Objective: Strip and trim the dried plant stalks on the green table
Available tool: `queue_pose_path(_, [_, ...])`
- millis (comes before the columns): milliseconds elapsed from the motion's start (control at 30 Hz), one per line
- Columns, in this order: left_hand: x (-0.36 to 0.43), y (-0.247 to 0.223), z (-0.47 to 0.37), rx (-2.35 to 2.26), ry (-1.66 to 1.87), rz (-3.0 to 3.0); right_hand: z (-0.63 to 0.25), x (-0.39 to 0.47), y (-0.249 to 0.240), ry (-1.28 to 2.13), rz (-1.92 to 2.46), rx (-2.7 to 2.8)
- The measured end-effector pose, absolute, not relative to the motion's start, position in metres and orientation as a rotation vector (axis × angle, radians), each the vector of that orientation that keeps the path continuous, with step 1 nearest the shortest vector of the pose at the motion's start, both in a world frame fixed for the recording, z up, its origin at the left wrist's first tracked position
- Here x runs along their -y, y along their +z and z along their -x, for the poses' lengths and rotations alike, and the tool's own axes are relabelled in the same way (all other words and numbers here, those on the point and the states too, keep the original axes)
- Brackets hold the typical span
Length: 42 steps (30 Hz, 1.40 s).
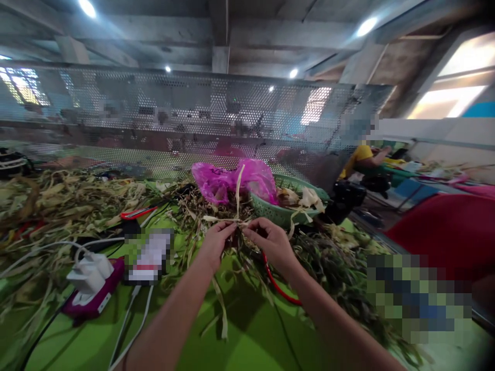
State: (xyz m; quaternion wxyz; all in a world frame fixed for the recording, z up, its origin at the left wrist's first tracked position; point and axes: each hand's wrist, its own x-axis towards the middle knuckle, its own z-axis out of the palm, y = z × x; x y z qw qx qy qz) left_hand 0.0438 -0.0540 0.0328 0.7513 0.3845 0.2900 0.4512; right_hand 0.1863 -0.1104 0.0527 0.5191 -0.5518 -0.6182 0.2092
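In the head view, my left hand (217, 243) and my right hand (270, 241) meet in the middle, above the green table. Both pinch pale dried leaf strips (238, 196) between thumb and fingertips. One strip stands almost upright above my fingers, another sticks out to the left. My fingertips partly hide where the strips cross. A looped red cord or handle (279, 289) lies by my right wrist. Just beyond my hands are a pink plastic bag (232, 180) and a green plastic basket (270, 212) with pale dried husks in it.
Dried leaves (65, 201) are heaped at left, greener ones (340, 268) at right. A power strip (95, 299) with white plugs, a cabled phone (150, 257) and a red cutter (138, 212) lie at left. A perforated metal screen (174, 113) stands behind. A person in yellow (361, 154) sits at right.
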Motion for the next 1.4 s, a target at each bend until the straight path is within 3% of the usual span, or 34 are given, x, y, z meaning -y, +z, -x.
queue_pose_path(233, [0.054, 0.036, -0.043, -0.609, 0.976, -0.810, -0.187, 0.108, 0.049, 0.602, 1.334, 1.593])
queue_pose_path(533, [0.054, 0.029, -0.047, -0.588, 1.058, -0.854, -0.185, 0.115, 0.063, 0.258, 1.505, 1.849])
queue_pose_path(1400, [0.056, 0.025, -0.053, -0.646, 1.189, -0.817, -0.180, 0.127, 0.079, 0.456, 1.495, 2.188])
